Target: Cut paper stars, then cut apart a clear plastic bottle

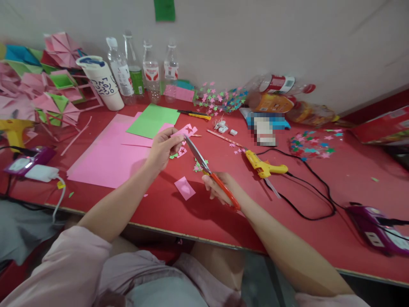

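My left hand pinches a small strip of pink paper with cut-out notches at its end. In my right hand is a pair of scissors with orange handles; the blades reach up to the paper by my left fingertips. Whether the blades are parted is hard to make out. Below them lies a little heap of green and pink paper stars. A small pink paper square rests on the table in front of my hands. Large pink sheets and a green sheet lie to the left.
A yellow glue gun with a black cord lies at right, near a purple power strip. Behind stand plastic bottles and a white tumbler. A cutter knife and piles of paper stars lie farther back.
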A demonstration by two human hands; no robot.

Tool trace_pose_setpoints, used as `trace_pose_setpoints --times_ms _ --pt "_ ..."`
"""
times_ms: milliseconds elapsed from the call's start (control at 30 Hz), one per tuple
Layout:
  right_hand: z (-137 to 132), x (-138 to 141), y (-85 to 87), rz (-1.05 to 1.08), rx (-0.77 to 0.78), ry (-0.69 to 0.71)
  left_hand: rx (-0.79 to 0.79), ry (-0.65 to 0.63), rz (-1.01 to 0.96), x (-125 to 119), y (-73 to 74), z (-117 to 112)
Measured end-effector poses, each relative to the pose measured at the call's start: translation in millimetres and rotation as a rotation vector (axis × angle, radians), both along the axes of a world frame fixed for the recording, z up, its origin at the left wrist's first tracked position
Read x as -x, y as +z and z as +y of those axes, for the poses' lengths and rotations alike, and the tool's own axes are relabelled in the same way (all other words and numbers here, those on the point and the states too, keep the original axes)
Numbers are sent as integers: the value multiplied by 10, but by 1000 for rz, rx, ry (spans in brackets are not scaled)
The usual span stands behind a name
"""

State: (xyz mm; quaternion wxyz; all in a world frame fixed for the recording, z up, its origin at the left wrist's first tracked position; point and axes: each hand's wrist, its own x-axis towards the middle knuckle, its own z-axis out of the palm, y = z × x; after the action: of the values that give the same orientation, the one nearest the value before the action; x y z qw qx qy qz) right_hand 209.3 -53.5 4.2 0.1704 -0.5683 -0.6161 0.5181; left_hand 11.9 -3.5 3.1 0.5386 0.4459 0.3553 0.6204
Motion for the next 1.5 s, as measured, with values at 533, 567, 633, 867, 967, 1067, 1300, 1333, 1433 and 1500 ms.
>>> trace_pose_setpoints --times_ms 533,567,633,867,967,1067,1300,1333,1433,1500 --pt "-68 -9 -44 150 -32 53 -99 13 146 -34 -43 -59" --pt "-67 -9 -45 144 -27 53 -99 11 147 -39 -43 -62" --pt "-66 -6 -47 139 -22 49 -94 8 149 -44 -43 -65" --pt "-87 27 -62 163 -10 61 -83 -7 161 -58 -78 -66" --pt "-110 40 -65 217 -9 50 -75 -13 160 -70 -84 -68" --pt "-127 44 -72 239 -16 41 -76 -22 151 -82 -76 -74" --pt "-135 43 -43 185 -28 25 -73 -23 149 -78 -77 -74" --pt "-136 44 -34 173 -29 20 -71 -24 147 -76 -78 -72" --pt "-139 51 -8 136 -26 5 -66 -32 139 -72 -80 -67" --pt "-142 54 4 112 -23 4 -64 -40 139 -71 -81 -64"
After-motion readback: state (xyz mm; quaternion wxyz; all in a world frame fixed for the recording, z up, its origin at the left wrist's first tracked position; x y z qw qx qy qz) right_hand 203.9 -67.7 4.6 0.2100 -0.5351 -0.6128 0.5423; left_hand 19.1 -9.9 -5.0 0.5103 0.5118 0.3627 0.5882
